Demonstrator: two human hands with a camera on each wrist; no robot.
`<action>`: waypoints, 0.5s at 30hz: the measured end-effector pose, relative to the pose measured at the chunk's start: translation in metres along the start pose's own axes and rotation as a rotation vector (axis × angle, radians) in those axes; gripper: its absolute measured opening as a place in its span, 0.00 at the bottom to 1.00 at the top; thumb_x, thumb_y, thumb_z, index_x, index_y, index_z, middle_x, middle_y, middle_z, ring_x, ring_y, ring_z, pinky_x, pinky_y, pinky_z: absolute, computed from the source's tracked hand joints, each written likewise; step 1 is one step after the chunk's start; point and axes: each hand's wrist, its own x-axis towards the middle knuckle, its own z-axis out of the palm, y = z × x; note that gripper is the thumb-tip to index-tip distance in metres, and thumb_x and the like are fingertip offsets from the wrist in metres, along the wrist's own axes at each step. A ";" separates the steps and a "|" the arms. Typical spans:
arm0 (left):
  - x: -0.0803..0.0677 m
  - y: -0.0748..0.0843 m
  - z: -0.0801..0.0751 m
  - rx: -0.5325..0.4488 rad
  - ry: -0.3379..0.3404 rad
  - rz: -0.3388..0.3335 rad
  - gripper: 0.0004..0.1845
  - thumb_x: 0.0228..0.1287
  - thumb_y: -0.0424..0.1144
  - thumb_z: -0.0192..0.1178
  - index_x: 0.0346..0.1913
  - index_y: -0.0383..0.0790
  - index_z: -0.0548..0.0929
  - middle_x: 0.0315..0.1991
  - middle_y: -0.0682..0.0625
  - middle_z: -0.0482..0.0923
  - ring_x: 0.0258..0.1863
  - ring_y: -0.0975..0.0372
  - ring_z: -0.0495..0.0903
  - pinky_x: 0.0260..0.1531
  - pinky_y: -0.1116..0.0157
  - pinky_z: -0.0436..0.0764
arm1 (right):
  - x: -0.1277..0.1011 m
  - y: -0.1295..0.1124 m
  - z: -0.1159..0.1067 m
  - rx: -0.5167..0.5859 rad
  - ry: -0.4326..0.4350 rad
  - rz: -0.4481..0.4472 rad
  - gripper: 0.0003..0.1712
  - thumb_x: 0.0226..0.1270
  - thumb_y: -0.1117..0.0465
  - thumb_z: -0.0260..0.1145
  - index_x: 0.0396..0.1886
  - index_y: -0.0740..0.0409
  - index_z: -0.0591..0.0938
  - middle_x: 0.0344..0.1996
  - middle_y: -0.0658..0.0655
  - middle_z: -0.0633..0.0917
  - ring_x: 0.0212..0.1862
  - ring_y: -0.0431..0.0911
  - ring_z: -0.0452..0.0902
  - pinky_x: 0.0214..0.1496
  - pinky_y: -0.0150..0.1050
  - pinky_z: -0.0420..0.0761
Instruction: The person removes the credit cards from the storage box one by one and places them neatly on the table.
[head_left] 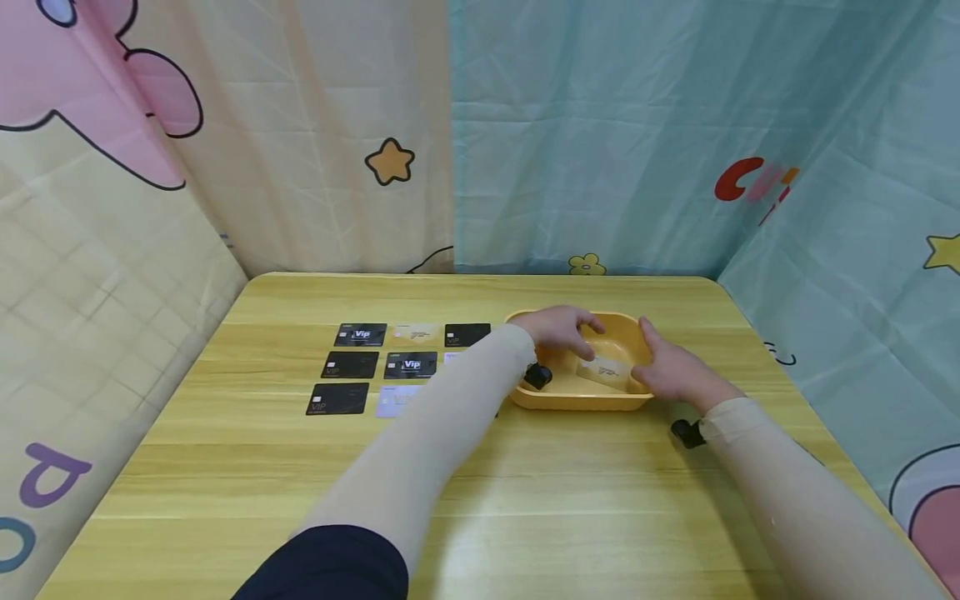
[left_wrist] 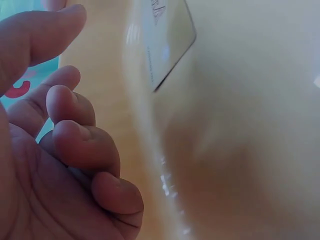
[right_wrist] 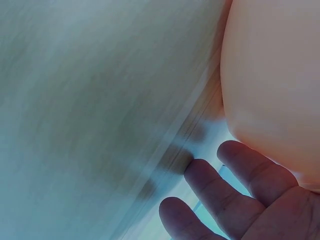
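An orange tray stands on the wooden table, right of centre. A pale gold card lies tilted inside it. My left hand hovers over the tray's far left rim with loosely curled fingers and nothing in it. The left wrist view shows those fingers beside the tray's inner wall, with the card further in. My right hand lies against the tray's right side. In the right wrist view its straight fingers reach along the outer wall.
Several cards lie in rows left of the tray: black VIP ones, a gold one and a pale one. Printed curtains close the table in at the back and on both sides. Bare wood stretches in front of the tray.
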 end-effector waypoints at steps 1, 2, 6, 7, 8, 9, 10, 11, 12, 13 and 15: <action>0.001 -0.001 0.001 -0.001 -0.008 -0.002 0.31 0.66 0.43 0.73 0.72 0.51 0.78 0.68 0.52 0.77 0.59 0.62 0.76 0.63 0.64 0.74 | 0.000 0.000 0.000 0.001 0.000 0.001 0.56 0.74 0.54 0.57 0.84 0.66 0.32 0.72 0.84 0.66 0.44 0.59 0.78 0.48 0.52 0.77; 0.002 -0.001 0.002 0.003 -0.015 -0.007 0.32 0.65 0.43 0.72 0.72 0.52 0.78 0.70 0.52 0.76 0.60 0.62 0.75 0.64 0.64 0.74 | 0.000 0.001 0.000 0.002 0.000 0.001 0.56 0.74 0.54 0.58 0.85 0.66 0.32 0.72 0.84 0.66 0.44 0.59 0.79 0.47 0.52 0.77; 0.007 -0.004 0.006 -0.003 -0.038 -0.039 0.32 0.64 0.44 0.73 0.72 0.55 0.78 0.72 0.54 0.74 0.63 0.62 0.74 0.67 0.62 0.73 | 0.000 0.001 0.001 0.008 0.001 0.002 0.56 0.73 0.54 0.58 0.85 0.66 0.33 0.73 0.83 0.65 0.44 0.59 0.78 0.47 0.51 0.76; 0.008 -0.006 0.007 -0.008 -0.041 -0.048 0.33 0.64 0.44 0.73 0.72 0.56 0.78 0.72 0.54 0.74 0.63 0.62 0.74 0.67 0.62 0.73 | 0.000 0.001 0.001 0.010 0.002 0.004 0.56 0.73 0.54 0.58 0.85 0.65 0.33 0.73 0.83 0.66 0.44 0.59 0.79 0.47 0.51 0.77; 0.009 -0.007 0.008 -0.009 -0.042 -0.056 0.33 0.64 0.44 0.74 0.72 0.56 0.78 0.72 0.55 0.74 0.62 0.61 0.74 0.67 0.61 0.73 | 0.000 0.000 0.001 0.010 0.002 0.004 0.56 0.73 0.54 0.57 0.85 0.65 0.33 0.73 0.83 0.66 0.44 0.59 0.79 0.47 0.51 0.77; 0.011 -0.009 0.009 -0.012 -0.043 -0.064 0.33 0.63 0.45 0.74 0.72 0.57 0.78 0.72 0.56 0.74 0.62 0.62 0.74 0.66 0.62 0.73 | 0.000 0.000 0.002 0.011 0.002 0.007 0.56 0.73 0.54 0.57 0.85 0.65 0.33 0.73 0.83 0.65 0.45 0.59 0.79 0.48 0.52 0.77; 0.012 -0.010 0.010 -0.011 -0.040 -0.073 0.33 0.63 0.45 0.75 0.71 0.58 0.79 0.72 0.56 0.74 0.61 0.62 0.74 0.65 0.63 0.74 | 0.000 0.000 0.002 0.008 0.000 0.008 0.56 0.73 0.54 0.57 0.85 0.65 0.32 0.73 0.83 0.65 0.45 0.59 0.79 0.48 0.52 0.77; 0.013 -0.012 0.011 -0.009 -0.037 -0.083 0.33 0.62 0.45 0.75 0.71 0.59 0.79 0.71 0.57 0.74 0.59 0.62 0.75 0.62 0.63 0.74 | 0.000 -0.001 0.002 0.006 0.002 0.009 0.56 0.74 0.53 0.57 0.85 0.65 0.32 0.73 0.83 0.65 0.46 0.60 0.78 0.49 0.53 0.77; 0.013 -0.013 0.012 -0.008 -0.033 -0.093 0.33 0.62 0.45 0.76 0.71 0.59 0.79 0.70 0.57 0.74 0.56 0.62 0.75 0.59 0.64 0.75 | 0.000 -0.001 0.002 0.005 0.000 0.010 0.56 0.74 0.53 0.57 0.85 0.65 0.32 0.73 0.83 0.65 0.46 0.60 0.78 0.50 0.53 0.77; 0.012 -0.013 0.013 -0.011 -0.030 -0.104 0.33 0.62 0.45 0.76 0.70 0.59 0.79 0.69 0.57 0.75 0.53 0.62 0.75 0.55 0.65 0.76 | 0.000 -0.001 0.002 0.006 -0.002 0.011 0.56 0.74 0.53 0.57 0.85 0.65 0.32 0.73 0.83 0.65 0.46 0.60 0.78 0.50 0.54 0.77; 0.011 -0.015 0.014 -0.039 -0.027 -0.132 0.33 0.61 0.44 0.77 0.70 0.60 0.79 0.65 0.56 0.76 0.43 0.60 0.75 0.45 0.64 0.76 | -0.001 -0.002 0.001 0.005 -0.003 0.013 0.57 0.74 0.53 0.57 0.85 0.65 0.32 0.73 0.84 0.64 0.47 0.61 0.78 0.50 0.54 0.77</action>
